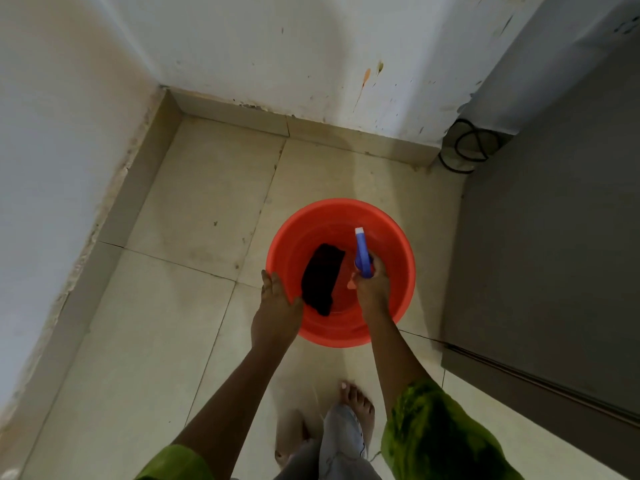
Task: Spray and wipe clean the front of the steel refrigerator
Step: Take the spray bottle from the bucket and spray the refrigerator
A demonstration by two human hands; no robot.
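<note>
Reaching into the round orange plastic bucket [394,268], your right hand [369,282] gripped the blue spray bottle with a white cap [362,254]; its label was unreadable. Your left hand [277,303] pinched the bucket's left rim beside the black cloth [322,278]. The grey steel refrigerator [554,237] stood just right of the bucket.

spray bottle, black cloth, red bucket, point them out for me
spray bottle [362,252]: head view, blue neck
black cloth [322,278]: head view, middle of the fabric
red bucket [391,244]: head view, bare inner wall
</note>
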